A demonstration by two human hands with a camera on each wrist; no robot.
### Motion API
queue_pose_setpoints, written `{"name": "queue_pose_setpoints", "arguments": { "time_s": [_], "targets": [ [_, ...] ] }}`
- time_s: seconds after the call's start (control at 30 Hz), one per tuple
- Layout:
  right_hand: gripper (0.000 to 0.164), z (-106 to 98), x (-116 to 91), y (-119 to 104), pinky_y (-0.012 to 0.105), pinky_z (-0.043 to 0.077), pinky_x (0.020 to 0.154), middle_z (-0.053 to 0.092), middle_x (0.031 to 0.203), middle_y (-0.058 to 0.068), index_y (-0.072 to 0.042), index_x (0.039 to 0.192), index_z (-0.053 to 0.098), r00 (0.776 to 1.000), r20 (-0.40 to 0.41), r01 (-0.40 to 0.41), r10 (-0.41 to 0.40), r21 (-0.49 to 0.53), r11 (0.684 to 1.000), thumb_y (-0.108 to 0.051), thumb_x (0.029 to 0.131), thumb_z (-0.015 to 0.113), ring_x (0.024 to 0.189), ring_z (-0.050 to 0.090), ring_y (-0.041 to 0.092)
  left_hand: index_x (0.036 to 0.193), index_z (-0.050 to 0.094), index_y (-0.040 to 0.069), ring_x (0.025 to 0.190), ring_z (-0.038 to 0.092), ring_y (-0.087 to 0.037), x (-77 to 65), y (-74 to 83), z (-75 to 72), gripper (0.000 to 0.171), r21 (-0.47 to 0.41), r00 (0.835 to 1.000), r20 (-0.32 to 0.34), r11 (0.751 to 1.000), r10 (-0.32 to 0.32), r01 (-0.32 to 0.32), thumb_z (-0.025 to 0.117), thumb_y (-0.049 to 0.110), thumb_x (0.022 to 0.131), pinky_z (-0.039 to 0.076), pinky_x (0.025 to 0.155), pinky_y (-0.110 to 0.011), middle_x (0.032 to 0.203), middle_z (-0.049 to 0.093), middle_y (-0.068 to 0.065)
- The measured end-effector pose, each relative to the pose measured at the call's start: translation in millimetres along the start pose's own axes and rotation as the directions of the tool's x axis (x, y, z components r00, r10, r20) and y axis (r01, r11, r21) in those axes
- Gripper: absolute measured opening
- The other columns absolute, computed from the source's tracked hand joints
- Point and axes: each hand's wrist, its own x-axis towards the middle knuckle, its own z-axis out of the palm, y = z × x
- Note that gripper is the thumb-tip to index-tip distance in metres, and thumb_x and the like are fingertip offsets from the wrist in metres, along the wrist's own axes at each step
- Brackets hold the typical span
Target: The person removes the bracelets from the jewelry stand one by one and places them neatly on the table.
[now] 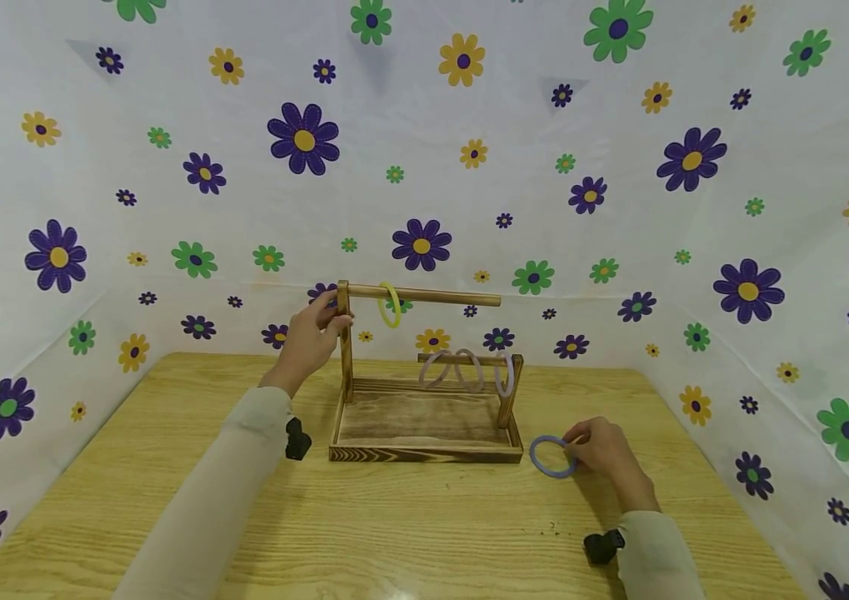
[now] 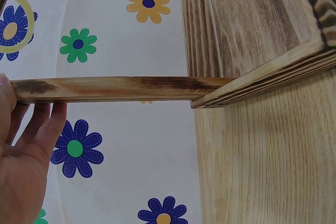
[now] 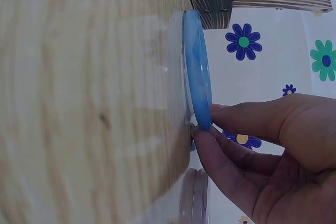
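My left hand [image 1: 310, 340] grips the upper part of the tall post [image 1: 347, 350] on a wooden stand [image 1: 424, 455], fingers behind and thumb in front. A yellow ring [image 1: 397, 307] hangs on the long upper rod [image 1: 450, 296] near that post. Several pale mauve rings [image 1: 481, 379] hang from the shorter, lower rod. To the right of the stand, my right hand [image 1: 607, 457] pinches a blue ring [image 3: 197, 66] between thumb and fingers. The ring is slightly tilted, close to the tabletop; whether its far edge touches the wood I cannot tell.
The stand's tray-like base sits on a wood-grain table [image 1: 424, 533]. Flower-printed white cloth [image 1: 424, 192] surrounds the table at the back and sides. Pale pinkish rounded edges [image 3: 199, 198], partly cut off, show below the right hand in the right wrist view.
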Motion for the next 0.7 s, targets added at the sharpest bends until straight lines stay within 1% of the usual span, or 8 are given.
{"name": "queue_pose_setpoints", "arguments": {
  "time_s": [0.23, 0.53, 0.7],
  "targets": [
    [0.012, -0.4, -0.9, 0.4, 0.032, 0.063, 0.059, 0.076, 0.085, 0.022, 0.01, 0.097, 0.076, 1.0, -0.002, 0.01, -0.01, -0.004, 1.0, 0.004, 0.087, 0.073, 0.063, 0.073, 0.02, 0.158, 0.039, 0.004, 0.13, 0.063, -0.039, 1.2, -1.5, 0.8, 0.057, 0.013, 1.0, -0.004, 1.0, 0.003, -0.002, 0.054, 0.026, 0.108, 0.05, 0.111, -0.055, 0.133, 0.069, -0.023],
    [0.012, -1.5, -1.8, 0.4, 0.032, 0.063, 0.059, 0.076, 0.085, 0.022, 0.01, 0.096, 0.076, 1.0, 0.0, 0.029, -0.029, -0.021, 0.999, 0.003, 0.086, 0.073, 0.063, 0.072, 0.019, 0.158, 0.039, 0.003, 0.129, 0.064, -0.04, 1.5, -3.0, 1.1, 0.056, 0.011, 1.0, -0.01, 1.0, 0.025, -0.025, 0.053, 0.025, 0.108, 0.051, 0.109, -0.056, 0.133, 0.068, -0.024],
    [0.012, -1.5, -1.8, -0.7, 0.033, 0.063, 0.061, 0.076, 0.089, 0.024, 0.01, 0.098, 0.076, 1.0, 0.001, 0.02, -0.02, -0.02, 1.0, 0.004, 0.088, 0.073, 0.065, 0.073, 0.021, 0.158, 0.039, 0.003, 0.129, 0.064, -0.04, 1.0, -1.1, 0.6, 0.056, 0.015, 1.0, -0.013, 1.0, 0.012, -0.012, 0.054, 0.025, 0.108, 0.051, 0.109, -0.056, 0.133, 0.068, -0.024]
  ]
}}
